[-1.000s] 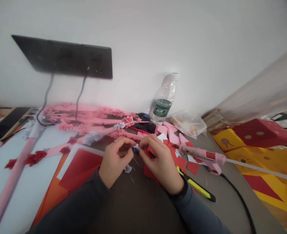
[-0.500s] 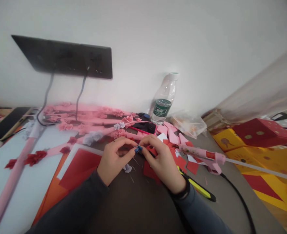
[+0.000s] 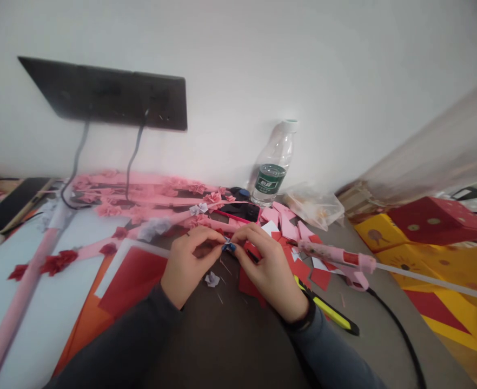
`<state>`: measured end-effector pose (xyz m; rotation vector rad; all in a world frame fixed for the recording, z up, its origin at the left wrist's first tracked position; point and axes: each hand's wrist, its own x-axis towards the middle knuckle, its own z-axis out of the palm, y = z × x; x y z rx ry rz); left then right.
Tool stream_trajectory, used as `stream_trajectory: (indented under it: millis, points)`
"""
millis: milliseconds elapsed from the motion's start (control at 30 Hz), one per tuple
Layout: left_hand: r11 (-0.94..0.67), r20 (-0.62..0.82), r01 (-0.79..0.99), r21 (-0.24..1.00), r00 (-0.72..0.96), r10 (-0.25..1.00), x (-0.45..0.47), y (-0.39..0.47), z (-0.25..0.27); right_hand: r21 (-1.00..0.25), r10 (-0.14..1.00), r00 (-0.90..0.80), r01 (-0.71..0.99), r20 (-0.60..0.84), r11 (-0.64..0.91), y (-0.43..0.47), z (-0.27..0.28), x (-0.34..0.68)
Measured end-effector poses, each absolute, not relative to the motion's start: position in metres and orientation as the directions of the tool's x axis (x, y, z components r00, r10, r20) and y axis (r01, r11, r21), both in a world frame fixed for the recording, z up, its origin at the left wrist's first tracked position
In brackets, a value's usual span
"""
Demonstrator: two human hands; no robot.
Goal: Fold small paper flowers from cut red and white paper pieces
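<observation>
Pale paper piece (image 3: 227, 240) pinched in both hands (image 3: 271, 273), fingertips (image 3: 233, 247) nearly meeting.

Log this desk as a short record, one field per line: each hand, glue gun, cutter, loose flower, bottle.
Left hand: pinching a small pale paper piece
Right hand: pinching the same piece, fingertips close to the left's
Glue gun: pink, lying right of the right hand, stick protruding behind
Cutter: yellow and black, beside the right wrist
Loose flower: pale, on the table
Bottle: clear, green label, near the wall
</observation>
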<state>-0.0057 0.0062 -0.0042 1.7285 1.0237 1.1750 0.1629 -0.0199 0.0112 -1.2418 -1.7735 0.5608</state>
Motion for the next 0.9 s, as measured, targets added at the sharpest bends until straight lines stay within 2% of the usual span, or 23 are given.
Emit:
stream_trajectory:
  millis: [200,400,567,667,900]
  points:
    - [-0.343,0.299,0.123,0.931,0.28,0.912,-0.005,0.006,-0.001,-0.817,0.932,-0.135,0.45,0.336,0.36,-0.018,0.015,0.165]
    - [-0.165,0.175,-0.057,0.985,0.311,0.934,-0.005,0.008,-0.002,-0.885,0.956,-0.101,0.361,0.274,0.292,-0.017,0.015,0.166]
    - [-0.033,0.064,-0.096,0.995,0.335,0.94,-0.004,0.01,-0.004,-0.826,0.938,-0.108,0.448,0.331,0.343,-0.017,0.013,0.166]
    - [-0.015,0.049,-0.121,0.993,0.29,0.956,-0.003,0.01,-0.005,-0.858,0.961,-0.089,0.434,0.261,0.274,-0.016,0.009,0.167]
    - [-0.04,0.084,-0.145,0.989,0.307,0.948,-0.002,0.008,-0.006,-0.965,0.989,-0.108,0.235,0.096,0.12,-0.013,0.003,0.171]
